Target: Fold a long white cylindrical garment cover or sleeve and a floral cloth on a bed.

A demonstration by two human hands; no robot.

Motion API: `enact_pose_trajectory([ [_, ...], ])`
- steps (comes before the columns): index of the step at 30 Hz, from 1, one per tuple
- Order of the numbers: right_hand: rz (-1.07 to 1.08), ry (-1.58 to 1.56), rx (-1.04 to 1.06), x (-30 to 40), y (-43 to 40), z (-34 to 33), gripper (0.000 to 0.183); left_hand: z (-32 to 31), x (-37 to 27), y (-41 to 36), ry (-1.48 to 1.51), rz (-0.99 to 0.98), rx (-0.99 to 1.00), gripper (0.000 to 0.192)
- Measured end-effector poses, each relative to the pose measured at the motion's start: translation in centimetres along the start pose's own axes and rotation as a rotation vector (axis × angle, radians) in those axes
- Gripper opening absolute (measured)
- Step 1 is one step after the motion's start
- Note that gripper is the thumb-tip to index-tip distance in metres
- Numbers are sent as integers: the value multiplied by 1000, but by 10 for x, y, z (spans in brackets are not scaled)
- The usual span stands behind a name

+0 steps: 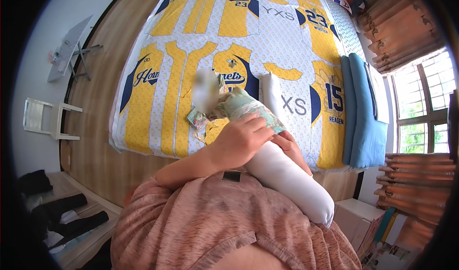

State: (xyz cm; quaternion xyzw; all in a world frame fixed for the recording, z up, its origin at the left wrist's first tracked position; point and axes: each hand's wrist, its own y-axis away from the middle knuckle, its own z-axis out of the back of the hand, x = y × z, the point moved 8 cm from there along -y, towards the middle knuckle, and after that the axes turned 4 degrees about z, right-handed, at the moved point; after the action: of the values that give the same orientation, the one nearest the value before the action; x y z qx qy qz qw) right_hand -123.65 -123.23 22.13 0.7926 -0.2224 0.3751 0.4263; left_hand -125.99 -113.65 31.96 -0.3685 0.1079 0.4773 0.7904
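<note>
A white stuffed tube [287,180] slants from the chest out over the bed, its rounded lower end against the fleece top. Green floral cloth [247,105] wraps its upper part like a sleeve. My left hand [245,137] grips the cloth's lower edge from above, fingers bent over it. On the tube's right side my right hand [288,144] pinches the same edge, partly hidden by the tube. Beyond the cloth lies a blurred pale shape [206,90] with floral scraps [197,118] beside it. A second white stuffed tube [271,90] rests on the bed, its lower end hidden.
The bed [229,22] carries a sheet printed with yellow and navy jersey pieces. A folded blue quilt [369,126] lies along its right side, near a window [423,108]. At left are a white stool [53,118] and a folding table [71,47]. A white cabinet [355,216] stands lower right.
</note>
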Motion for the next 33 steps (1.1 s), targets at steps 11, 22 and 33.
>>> enact_pose_trajectory([
  [11, 216, -523, 109, 23, 3, -6, 35, -150, 245, 170, 1443, 1430, 64, 21],
  [22, 95, -323, 129, 7, -11, 10, 31, -84, 286, 99, 2072, 833, -927, 30],
  [33, 43, 170, 219, -25, -60, 31, 35, 20, 259, 109, 1033, 735, -895, 31],
])
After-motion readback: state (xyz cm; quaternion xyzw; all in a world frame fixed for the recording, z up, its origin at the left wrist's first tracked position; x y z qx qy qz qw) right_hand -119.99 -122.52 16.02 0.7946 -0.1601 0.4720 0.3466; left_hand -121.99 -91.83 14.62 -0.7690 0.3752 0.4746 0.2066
